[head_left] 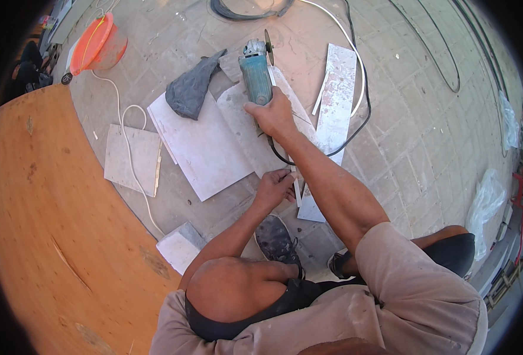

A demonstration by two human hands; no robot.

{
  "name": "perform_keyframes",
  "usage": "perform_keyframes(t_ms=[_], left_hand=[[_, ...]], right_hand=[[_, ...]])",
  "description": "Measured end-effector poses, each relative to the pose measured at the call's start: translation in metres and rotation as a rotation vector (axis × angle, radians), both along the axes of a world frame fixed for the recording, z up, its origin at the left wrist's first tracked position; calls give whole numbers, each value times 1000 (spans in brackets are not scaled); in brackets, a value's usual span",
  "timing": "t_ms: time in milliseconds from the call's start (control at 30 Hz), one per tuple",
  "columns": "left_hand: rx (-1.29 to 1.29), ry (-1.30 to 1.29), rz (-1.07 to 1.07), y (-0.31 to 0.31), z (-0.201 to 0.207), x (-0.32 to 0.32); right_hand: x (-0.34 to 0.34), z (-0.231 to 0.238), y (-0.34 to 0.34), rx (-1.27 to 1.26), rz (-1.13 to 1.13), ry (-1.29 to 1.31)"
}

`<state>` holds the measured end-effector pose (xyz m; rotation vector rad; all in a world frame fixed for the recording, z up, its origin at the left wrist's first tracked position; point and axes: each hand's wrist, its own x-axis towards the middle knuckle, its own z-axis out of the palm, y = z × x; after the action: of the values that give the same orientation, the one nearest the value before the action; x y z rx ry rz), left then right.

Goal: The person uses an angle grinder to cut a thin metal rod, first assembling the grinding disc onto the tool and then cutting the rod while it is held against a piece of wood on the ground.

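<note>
My right hand is closed around the rear of a teal angle grinder, held out ahead of me over the pale slabs. Its thin disc stands edge-on at the far right of the tool head. Lower down, the fingers of my left hand pinch a narrow white strip. My right forearm and the grinder cover part of what lies beneath them. A light grey slab lies under the grinder, beside a white tile with a dark grey cloth on its far end.
A long stained board lies to the right, near a black cable. An orange bucket stands far left by a plywood sheet. Nearer are a square tile, a white block and my shoe. Plastic film lies right.
</note>
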<state>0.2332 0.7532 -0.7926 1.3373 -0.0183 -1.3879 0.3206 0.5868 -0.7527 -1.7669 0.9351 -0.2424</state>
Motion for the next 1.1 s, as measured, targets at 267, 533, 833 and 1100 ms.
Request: perform_keyframes(t_ms=[267,533,833,1100], left_hand=[[11,4,7,-3,4,1],[0,0,12,-3,4,1],[-4,-6,4,-2,2,0],[-5,-9,14,-1,-3,-2]], right_hand=[[2,-3,-2,-15,0,9],[3,-3,-3,-36,17,33],[2,7,-4,30,47,54],[4,11,-4,38,47,78]])
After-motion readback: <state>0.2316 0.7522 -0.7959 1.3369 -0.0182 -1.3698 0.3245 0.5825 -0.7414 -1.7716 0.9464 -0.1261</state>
